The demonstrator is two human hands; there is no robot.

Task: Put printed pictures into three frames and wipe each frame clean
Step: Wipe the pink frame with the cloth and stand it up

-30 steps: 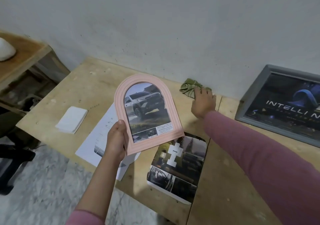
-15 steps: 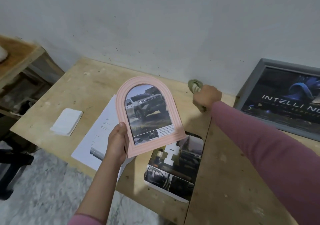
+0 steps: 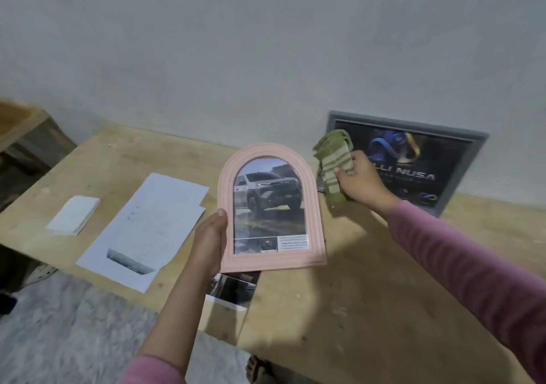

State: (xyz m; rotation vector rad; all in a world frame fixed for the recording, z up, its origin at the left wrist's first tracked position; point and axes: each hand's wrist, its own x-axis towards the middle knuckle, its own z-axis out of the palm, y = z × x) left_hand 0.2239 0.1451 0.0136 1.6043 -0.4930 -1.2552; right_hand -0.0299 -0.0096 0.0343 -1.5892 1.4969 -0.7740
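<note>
A small white folded pad [image 3: 73,214] is seen at the far left of the wooden table [image 3: 339,280], lying flat. At its 3 o'clock, white paper sheets [image 3: 147,227] are laid overlapping, a dark printed strip showing near their lower edge.

The left hand [image 3: 210,243] is raised above the table's near edge. Its fingers are curled round the lower left side of the arched pink frame [image 3: 271,206], the thumb laid on the front rim; the other fingers are hidden behind. The frame is held upright, tilted slightly, face to the camera. A printed picture of a grey off-road vehicle is seen behind its glazing, with a small caption block at 5 o'clock.

Under the frame's lower edge, at 6 o'clock, a dark glossy print [image 3: 232,290] is partly seen lying on the table.

At the frame's 2 o'clock, a green striped cloth [image 3: 335,165] is gripped by the right hand [image 3: 362,184], fingers closed round its lower part, the upper part bunched above the knuckles. Cloth and frame are near but apart.

Behind the right hand, at 3 o'clock, a grey rectangular frame [image 3: 461,165] is leaned against the wall [image 3: 266,44], a dark poster inside.
</note>
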